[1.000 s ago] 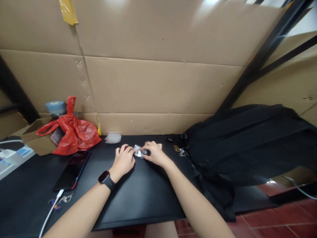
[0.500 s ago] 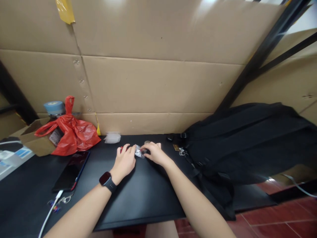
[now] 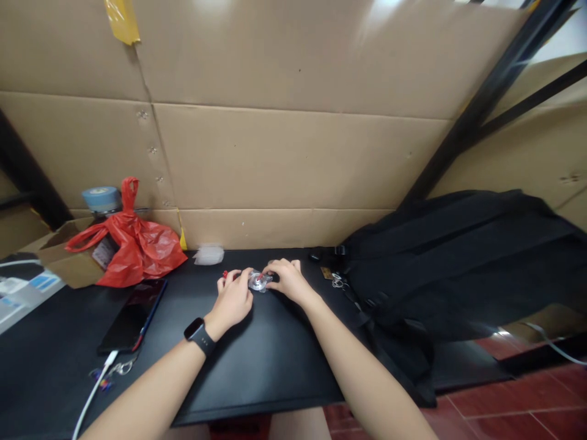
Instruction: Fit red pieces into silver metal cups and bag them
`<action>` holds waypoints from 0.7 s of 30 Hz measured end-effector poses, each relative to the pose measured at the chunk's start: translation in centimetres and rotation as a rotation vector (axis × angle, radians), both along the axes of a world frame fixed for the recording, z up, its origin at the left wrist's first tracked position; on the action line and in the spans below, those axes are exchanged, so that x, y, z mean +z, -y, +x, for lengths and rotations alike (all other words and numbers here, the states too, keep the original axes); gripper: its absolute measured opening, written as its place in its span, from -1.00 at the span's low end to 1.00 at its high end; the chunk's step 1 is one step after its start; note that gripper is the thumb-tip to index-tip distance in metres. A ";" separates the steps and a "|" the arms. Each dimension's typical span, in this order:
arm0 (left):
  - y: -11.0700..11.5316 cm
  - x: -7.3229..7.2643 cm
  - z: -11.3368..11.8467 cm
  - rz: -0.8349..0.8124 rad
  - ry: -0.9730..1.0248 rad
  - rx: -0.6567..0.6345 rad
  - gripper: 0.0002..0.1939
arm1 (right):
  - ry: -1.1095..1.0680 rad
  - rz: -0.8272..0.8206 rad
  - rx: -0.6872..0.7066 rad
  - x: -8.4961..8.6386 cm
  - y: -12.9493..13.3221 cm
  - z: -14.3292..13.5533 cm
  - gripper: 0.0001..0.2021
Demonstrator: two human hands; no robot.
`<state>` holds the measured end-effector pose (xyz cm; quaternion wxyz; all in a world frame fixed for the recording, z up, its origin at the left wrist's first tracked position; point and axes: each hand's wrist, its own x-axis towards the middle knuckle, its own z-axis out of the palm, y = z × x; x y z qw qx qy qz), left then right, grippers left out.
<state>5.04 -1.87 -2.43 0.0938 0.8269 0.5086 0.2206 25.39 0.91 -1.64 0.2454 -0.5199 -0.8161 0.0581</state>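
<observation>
A small clear plastic packet (image 3: 257, 282) with something shiny in it lies on the black tabletop (image 3: 270, 360) between my two hands. The fingertips of my left hand (image 3: 233, 300) press on its left edge, and a watch is on that wrist. From the other side, my right hand (image 3: 290, 282) pinches the packet's right part with thumb and fingers. A small dark object shows under the right fingers, too hidden to name. Something small and red (image 3: 225, 274) peeks out by the left fingertips.
To the left are a phone (image 3: 132, 316) on a white cable, a red plastic bag (image 3: 137, 244) and a cardboard box (image 3: 71, 260). Clear plastic pieces (image 3: 209, 255) lie near the cardboard wall. A black backpack (image 3: 458, 263) and keys (image 3: 337, 280) are on the right.
The packet has turned or flattened slightly, so a round shiny part now shows. My right fingers have shifted a little over it; the left hand has barely moved.
</observation>
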 end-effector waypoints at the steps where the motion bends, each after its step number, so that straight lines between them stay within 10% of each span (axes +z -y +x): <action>1: -0.1 -0.1 0.0 -0.015 0.013 0.003 -0.44 | 0.000 0.007 -0.002 0.0 0.0 0.0 -0.80; 9: -0.4 0.8 -0.7 0.073 0.015 0.016 -0.44 | 0.003 -0.009 0.007 0.2 0.3 0.2 -0.79; 21: -2.2 4.1 -5.4 0.330 0.089 0.433 -0.67 | 0.237 0.000 -0.015 0.0 1.3 -3.8 -0.69</action>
